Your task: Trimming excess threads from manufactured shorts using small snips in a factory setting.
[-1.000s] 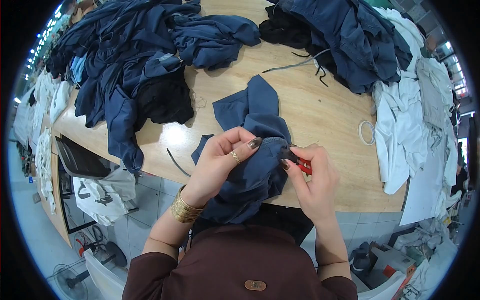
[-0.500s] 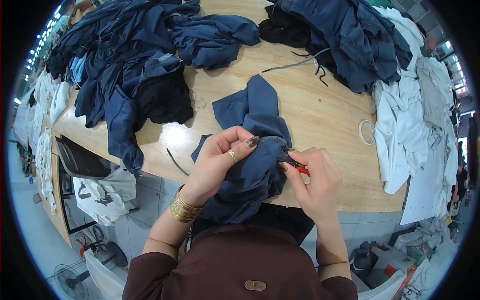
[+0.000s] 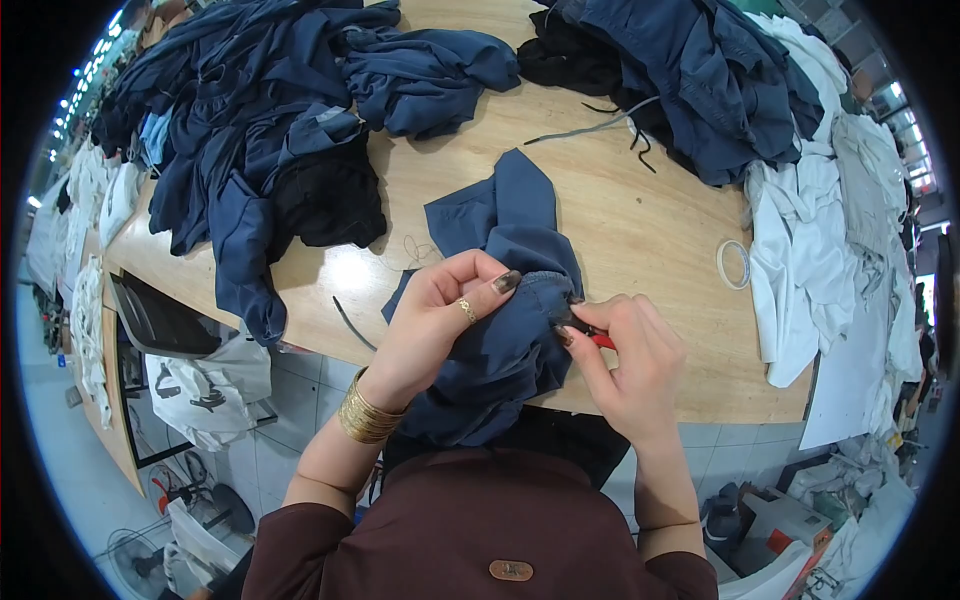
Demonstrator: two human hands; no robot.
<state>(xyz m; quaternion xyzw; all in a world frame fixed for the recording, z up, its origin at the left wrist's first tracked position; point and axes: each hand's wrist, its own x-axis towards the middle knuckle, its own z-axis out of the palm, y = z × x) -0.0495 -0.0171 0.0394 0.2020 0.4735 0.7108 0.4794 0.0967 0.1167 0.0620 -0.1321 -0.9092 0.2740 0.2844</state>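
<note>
A navy blue garment [image 3: 500, 345] lies bunched at the table's near edge, part of it hanging over toward me. My left hand [image 3: 445, 310] pinches its gathered, stitched edge between thumb and fingers. At the right side of that edge, my right hand [image 3: 630, 355] grips small thread snips [image 3: 603, 341] with a red handle and a dark front end. Their tips are against the cloth and mostly hidden by my fingers and the fabric. Fine loose thread [image 3: 418, 250] curls on the wood beside the garment.
Navy garments [image 3: 260, 90] are heaped at far left, with another navy pile [image 3: 700, 80] at far right. White cloth [image 3: 800, 250] drapes over the table's right side near a roll of tape [image 3: 733, 264]. A dark chair [image 3: 160, 315] stands left of the wooden table [image 3: 660, 250].
The snips have turned slightly, so less of the red handle shows. The loose thread has shifted nearer to my left hand. My left hand keeps its hold in the same place.
</note>
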